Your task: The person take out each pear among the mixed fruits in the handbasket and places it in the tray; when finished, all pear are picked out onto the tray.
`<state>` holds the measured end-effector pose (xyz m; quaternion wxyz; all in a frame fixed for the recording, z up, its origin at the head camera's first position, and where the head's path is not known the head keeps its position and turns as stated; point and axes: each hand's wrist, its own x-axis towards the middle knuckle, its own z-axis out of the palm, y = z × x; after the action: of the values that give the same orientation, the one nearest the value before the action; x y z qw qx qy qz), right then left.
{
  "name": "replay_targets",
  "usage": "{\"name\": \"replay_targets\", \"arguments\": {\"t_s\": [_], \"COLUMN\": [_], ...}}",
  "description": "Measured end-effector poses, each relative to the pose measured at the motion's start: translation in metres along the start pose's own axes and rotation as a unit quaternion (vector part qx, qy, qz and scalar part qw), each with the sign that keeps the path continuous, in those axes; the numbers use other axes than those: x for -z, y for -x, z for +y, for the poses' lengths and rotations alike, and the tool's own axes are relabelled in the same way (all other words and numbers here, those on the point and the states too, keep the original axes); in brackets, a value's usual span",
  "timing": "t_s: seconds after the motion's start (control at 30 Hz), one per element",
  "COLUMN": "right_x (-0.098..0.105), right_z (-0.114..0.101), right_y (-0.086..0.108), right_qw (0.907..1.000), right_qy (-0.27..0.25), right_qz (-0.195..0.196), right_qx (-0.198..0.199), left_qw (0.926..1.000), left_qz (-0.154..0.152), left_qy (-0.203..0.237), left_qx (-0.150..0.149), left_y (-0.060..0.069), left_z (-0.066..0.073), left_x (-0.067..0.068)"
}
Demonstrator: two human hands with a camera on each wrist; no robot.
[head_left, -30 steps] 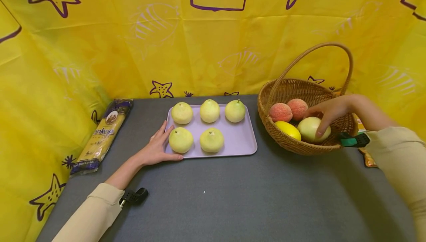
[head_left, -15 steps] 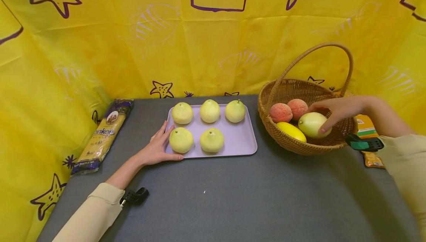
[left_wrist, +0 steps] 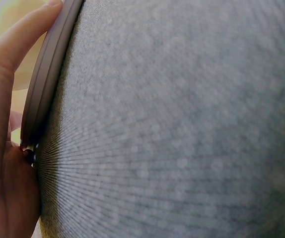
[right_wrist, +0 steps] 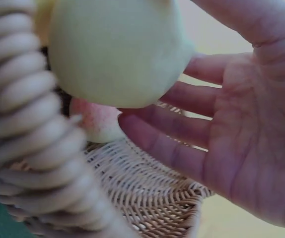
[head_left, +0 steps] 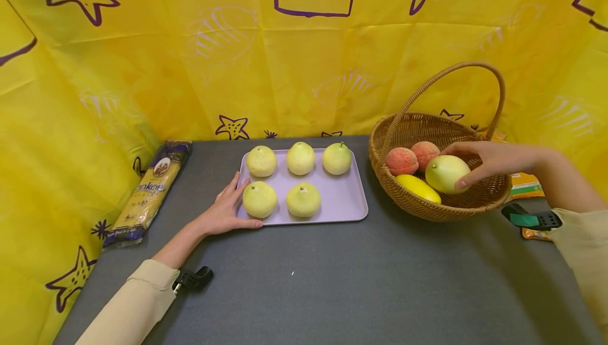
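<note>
My right hand (head_left: 494, 161) grips a pale green, pomelo-like fruit (head_left: 446, 174) over the front part of the wicker basket (head_left: 446, 213). In the right wrist view the fruit (right_wrist: 117, 52) lies against the fingertips, with a peach (right_wrist: 98, 121) behind it. Two peaches (head_left: 401, 161) and a yellow oval fruit (head_left: 419, 189) lie in the basket. My left hand (head_left: 225, 212) rests with spread fingers at the left front corner of a lilac tray (head_left: 342, 202), its thumb along the front edge. Several similar pale green fruits (head_left: 304, 200) sit on the tray in two rows.
A long pasta packet (head_left: 149, 192) lies at the table's left side. Orange packets (head_left: 524, 184) are partly hidden behind the basket and right arm. The basket's tall handle (head_left: 456, 65) arches up near the yellow cloth backdrop (head_left: 294, 81). Grey table surface (head_left: 309, 281) lies in front of the tray.
My right hand has lifted the pale green fruit slightly and drawn a little to the right. The yellow fruit in the basket has shifted right. The left hand stays at the tray.
</note>
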<state>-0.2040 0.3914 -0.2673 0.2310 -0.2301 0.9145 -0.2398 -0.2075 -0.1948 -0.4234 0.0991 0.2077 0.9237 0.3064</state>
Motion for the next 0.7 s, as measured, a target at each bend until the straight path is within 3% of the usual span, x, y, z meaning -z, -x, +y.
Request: {"name": "replay_targets", "arguments": {"t_s": [0.23, 0.53, 0.7], "right_x": [-0.009, -0.024, -0.030], "right_z": [0.000, -0.009, -0.020], "right_y": [0.004, 0.007, 0.004], "right_qw": [0.9985, 0.9932, 0.9875], "right_qy": [0.006, -0.055, -0.121], "right_qz": [0.054, 0.097, 0.097], "right_qx": [-0.005, -0.033, -0.028], "left_qw": [1.0000, 1.0000, 1.0000], "left_qz": [0.001, -0.005, -0.006], "left_qy": [-0.001, 0.000, -0.001], "left_qx": [-0.003, 0.003, 0.003], "left_y": [0.000, 0.000, 0.000], "left_z": [0.001, 0.001, 0.000], "left_x": [0.000, 0.000, 0.000]}}
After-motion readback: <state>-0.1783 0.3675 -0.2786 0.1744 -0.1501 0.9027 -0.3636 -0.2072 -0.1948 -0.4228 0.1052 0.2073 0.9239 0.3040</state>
